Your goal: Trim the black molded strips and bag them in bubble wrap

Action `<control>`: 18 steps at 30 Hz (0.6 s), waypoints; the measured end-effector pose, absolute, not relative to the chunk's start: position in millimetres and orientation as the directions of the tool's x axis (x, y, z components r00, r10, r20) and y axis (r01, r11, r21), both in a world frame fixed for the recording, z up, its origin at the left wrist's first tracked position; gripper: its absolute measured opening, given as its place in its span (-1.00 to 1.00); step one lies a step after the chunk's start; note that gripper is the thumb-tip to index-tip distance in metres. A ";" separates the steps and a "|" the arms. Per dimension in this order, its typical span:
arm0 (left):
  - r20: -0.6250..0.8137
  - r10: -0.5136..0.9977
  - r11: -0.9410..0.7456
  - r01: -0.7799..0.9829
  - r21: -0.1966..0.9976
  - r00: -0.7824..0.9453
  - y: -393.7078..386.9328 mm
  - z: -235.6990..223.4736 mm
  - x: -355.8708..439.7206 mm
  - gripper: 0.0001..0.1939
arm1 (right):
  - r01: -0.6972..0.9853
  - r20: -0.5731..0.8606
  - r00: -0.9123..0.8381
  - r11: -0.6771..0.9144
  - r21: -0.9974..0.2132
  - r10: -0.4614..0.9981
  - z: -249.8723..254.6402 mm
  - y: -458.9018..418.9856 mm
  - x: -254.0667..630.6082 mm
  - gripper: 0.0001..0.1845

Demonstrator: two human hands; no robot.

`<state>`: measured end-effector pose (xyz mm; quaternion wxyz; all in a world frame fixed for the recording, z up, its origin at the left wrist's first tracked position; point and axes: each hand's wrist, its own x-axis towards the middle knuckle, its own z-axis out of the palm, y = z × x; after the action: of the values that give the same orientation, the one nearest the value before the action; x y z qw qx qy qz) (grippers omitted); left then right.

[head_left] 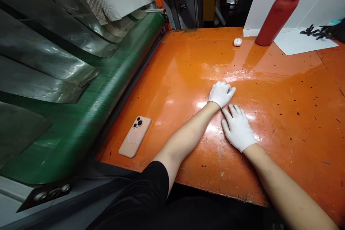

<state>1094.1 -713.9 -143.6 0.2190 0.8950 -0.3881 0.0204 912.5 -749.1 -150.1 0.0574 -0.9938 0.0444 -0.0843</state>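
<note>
My left hand, in a white glove, rests on the orange tabletop. Its fingers bend down toward the surface, the thumb is apart, and I see nothing held. Just beside it and nearer to me, my right hand lies flat in a matching glove. Its fingers are stretched out and its grip is open, with the fingertips close to the left wrist. Left of my forearm, a pink phone lies with its camera side up.
Along the left runs a green conveyor belt, with curved metal plates above it. A red bottle stands at the far right. Near it are a small white case, a white sheet and some black ties.
</note>
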 end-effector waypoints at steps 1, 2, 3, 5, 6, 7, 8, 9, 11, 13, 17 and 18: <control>0.209 -0.685 -0.600 -0.703 0.382 0.698 -713.7 -143.3 1093.9 -0.58 | -0.078 0.163 0.982 -0.989 -0.123 -0.097 -149.9 -749.0 912.4 -0.41; 0.208 -0.682 -0.599 -0.699 0.391 0.701 -713.5 -142.9 1093.8 -0.59 | -0.077 0.163 0.982 -0.989 -0.126 -0.097 -149.6 -748.8 912.4 -0.41; 0.204 -0.677 -0.600 -0.692 0.402 0.707 -713.4 -142.6 1093.8 -0.61 | -0.077 0.162 0.982 -0.989 -0.129 -0.097 -149.4 -748.6 912.3 -0.41; 0.196 -0.669 -0.602 -0.677 0.423 0.717 -713.0 -142.1 1093.8 -0.68 | -0.079 0.158 0.982 -0.988 -0.134 -0.100 -149.2 -748.3 912.2 -0.41; 0.197 -0.666 -0.599 -0.674 0.433 0.719 -712.9 -142.1 1093.8 -0.72 | -0.081 0.158 0.982 -0.987 -0.137 -0.102 -149.4 -748.3 912.2 -0.41; 0.205 -0.664 -0.592 -0.673 0.443 0.719 -712.8 -142.3 1093.8 -0.75 | -0.082 0.159 0.982 -0.987 -0.139 -0.104 -149.6 -748.3 912.2 -0.41; 0.218 -0.662 -0.583 -0.675 0.452 0.717 -712.8 -142.8 1093.8 -0.76 | -0.082 0.161 0.981 -0.986 -0.142 -0.105 -149.9 -748.4 912.2 -0.41; 0.233 -0.658 -0.573 -0.677 0.461 0.716 -712.8 -143.4 1093.9 -0.77 | -0.081 0.165 0.981 -0.986 -0.144 -0.104 -150.2 -748.5 912.2 -0.40; 0.256 -0.653 -0.558 -0.682 0.473 0.713 -713.0 -145.0 1094.0 -0.77 | -0.077 0.171 0.980 -0.987 -0.143 -0.101 -150.6 -748.7 912.2 -0.41; 0.259 -0.663 -0.548 -0.691 0.471 0.702 -713.2 -146.5 1094.2 -0.77 | -0.075 0.172 0.980 -0.988 -0.138 -0.099 -150.4 -748.7 912.3 -0.41; 0.237 -0.717 -0.532 -0.735 0.421 0.655 -713.5 -148.7 1094.9 -0.73 | -0.083 0.158 0.982 -0.986 -0.146 -0.107 -148.1 -748.0 912.6 -0.42; 0.234 -0.728 -0.528 -0.745 0.408 0.644 -713.5 -149.1 1095.0 -0.72 | -0.086 0.152 0.982 -0.985 -0.150 -0.109 -147.5 -747.8 912.7 -0.42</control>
<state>1095.0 -713.5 -149.1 0.2419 0.8739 -0.4213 0.0173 912.7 -747.8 -147.5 0.0714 -0.9930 0.0489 -0.0799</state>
